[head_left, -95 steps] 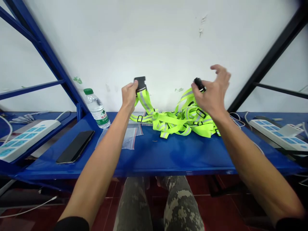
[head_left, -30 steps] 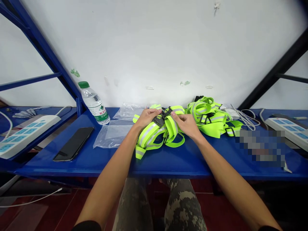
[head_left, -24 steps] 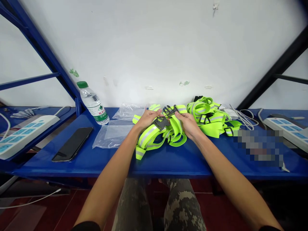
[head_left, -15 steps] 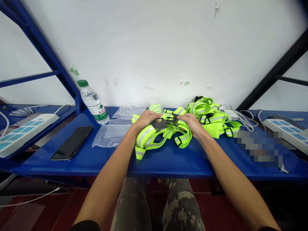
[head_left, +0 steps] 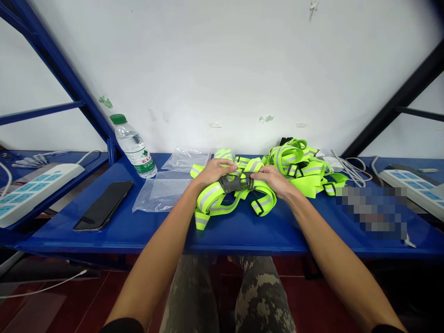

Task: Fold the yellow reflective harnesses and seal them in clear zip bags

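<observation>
A neon-yellow reflective strap (head_left: 213, 198) with silver stripes lies bunched on the blue table in front of me. Its black side-release buckle shows as two pieces side by side. The left buckle half (head_left: 231, 184) is gripped by my left hand (head_left: 215, 172), thumb and fingers closed around it. My right hand (head_left: 272, 179) pinches the other buckle half (head_left: 249, 180) and the webbing beside it. The two halves sit very close together; whether they are joined I cannot tell. A black slider (head_left: 258, 206) hangs on the loop below my right hand.
More reflective straps (head_left: 294, 159) are heaped to the right. Clear plastic bags (head_left: 157, 196), a water bottle (head_left: 135, 148) and a black phone (head_left: 104, 206) lie to the left. Power strips (head_left: 41, 189) sit at both sides. White cables (head_left: 355, 171) and a blurred patch are at the right.
The right buckle half has come down and turned, now close against the left half. The left buckle half has tilted flatter. Both hands remain near the same spot.
</observation>
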`<action>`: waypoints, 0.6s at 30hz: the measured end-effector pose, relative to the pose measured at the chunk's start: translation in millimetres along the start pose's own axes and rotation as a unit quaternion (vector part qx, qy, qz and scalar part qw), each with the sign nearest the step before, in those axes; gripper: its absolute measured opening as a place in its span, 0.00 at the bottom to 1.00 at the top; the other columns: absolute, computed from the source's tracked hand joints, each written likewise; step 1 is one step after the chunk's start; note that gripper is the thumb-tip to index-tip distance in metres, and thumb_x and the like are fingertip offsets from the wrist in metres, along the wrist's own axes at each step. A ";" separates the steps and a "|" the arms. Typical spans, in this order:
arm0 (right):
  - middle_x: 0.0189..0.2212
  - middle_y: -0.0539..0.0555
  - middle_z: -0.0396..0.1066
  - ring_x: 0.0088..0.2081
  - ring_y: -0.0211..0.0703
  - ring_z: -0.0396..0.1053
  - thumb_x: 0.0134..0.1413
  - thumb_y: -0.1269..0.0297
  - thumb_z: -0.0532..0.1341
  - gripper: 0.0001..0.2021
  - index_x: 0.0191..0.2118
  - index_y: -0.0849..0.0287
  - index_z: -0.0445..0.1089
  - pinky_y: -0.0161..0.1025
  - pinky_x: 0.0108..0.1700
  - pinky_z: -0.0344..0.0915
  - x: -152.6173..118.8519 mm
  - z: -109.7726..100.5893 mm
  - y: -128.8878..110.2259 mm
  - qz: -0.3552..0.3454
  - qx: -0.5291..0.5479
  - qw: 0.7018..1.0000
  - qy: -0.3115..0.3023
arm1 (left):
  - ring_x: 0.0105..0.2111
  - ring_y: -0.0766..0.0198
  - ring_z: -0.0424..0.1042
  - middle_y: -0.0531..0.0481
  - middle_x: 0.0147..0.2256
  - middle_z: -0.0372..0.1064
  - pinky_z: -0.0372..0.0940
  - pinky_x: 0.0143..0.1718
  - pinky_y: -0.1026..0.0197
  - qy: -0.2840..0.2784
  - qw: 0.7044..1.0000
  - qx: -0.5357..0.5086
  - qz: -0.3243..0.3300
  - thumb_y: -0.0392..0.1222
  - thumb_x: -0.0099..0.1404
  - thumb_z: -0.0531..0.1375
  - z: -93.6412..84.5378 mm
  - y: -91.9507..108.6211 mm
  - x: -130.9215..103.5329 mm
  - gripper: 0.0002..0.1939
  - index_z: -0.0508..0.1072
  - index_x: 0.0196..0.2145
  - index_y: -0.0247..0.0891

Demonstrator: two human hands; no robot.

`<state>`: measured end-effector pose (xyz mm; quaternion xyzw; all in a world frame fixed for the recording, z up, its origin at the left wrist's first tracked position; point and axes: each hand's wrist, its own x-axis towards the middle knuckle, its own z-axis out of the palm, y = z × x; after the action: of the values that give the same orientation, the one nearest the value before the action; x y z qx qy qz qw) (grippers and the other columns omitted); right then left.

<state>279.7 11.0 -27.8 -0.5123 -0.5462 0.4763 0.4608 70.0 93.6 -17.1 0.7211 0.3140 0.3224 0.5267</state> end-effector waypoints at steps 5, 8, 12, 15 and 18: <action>0.16 0.50 0.69 0.21 0.39 0.64 0.37 0.53 0.71 0.15 0.22 0.60 0.72 0.37 0.24 0.60 -2.2 4.3 -2.9 0.010 0.019 0.999 -0.029 | 0.38 0.61 0.70 0.44 0.42 0.75 0.61 0.43 0.60 0.033 0.999 0.007 0.021 0.56 0.49 0.69 2.2 0.4 2.1 0.24 0.78 0.37 0.33; 0.16 0.49 0.67 0.19 0.34 0.60 0.36 0.53 0.72 0.17 0.20 0.61 0.70 0.34 0.22 0.56 -4.5 8.7 -6.4 0.012 0.020 0.999 -0.047 | 0.41 0.60 0.70 0.44 0.44 0.74 0.61 0.45 0.60 0.033 0.999 0.019 0.030 0.54 0.52 0.67 4.9 2.5 1.0 0.21 0.77 0.37 0.33; 0.14 0.46 0.63 0.17 0.30 0.55 0.34 0.55 0.74 0.20 0.18 0.60 0.64 0.32 0.20 0.53 -7.1 12.3 -9.7 0.008 0.023 0.998 -0.054 | 0.43 0.59 0.70 0.45 0.45 0.73 0.62 0.46 0.60 0.040 0.998 0.029 0.035 0.53 0.56 0.63 9.9 3.8 -0.1 0.19 0.76 0.36 0.34; 0.14 0.45 0.62 0.17 0.29 0.55 0.34 0.55 0.74 0.21 0.17 0.60 0.62 0.31 0.19 0.52 -8.1 12.9 -10.0 0.020 0.031 0.997 -0.060 | 0.42 0.59 0.70 0.45 0.44 0.74 0.62 0.45 0.60 0.039 0.997 0.042 0.041 0.54 0.58 0.62 12.5 1.3 1.6 0.18 0.76 0.35 0.34; 0.15 0.46 0.65 0.16 0.30 0.57 0.36 0.54 0.73 0.19 0.21 0.61 0.66 0.31 0.18 0.54 -7.6 11.9 -9.0 0.011 0.043 0.997 -0.064 | 0.36 0.61 0.70 0.46 0.39 0.74 0.63 0.40 0.60 0.052 0.996 0.067 0.038 0.56 0.60 0.60 12.6 0.5 2.9 0.19 0.75 0.35 0.34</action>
<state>267.2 2.6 -20.4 -0.4667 -0.5476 0.5364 0.4412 81.8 88.8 -19.2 0.7487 0.3342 0.3574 0.4472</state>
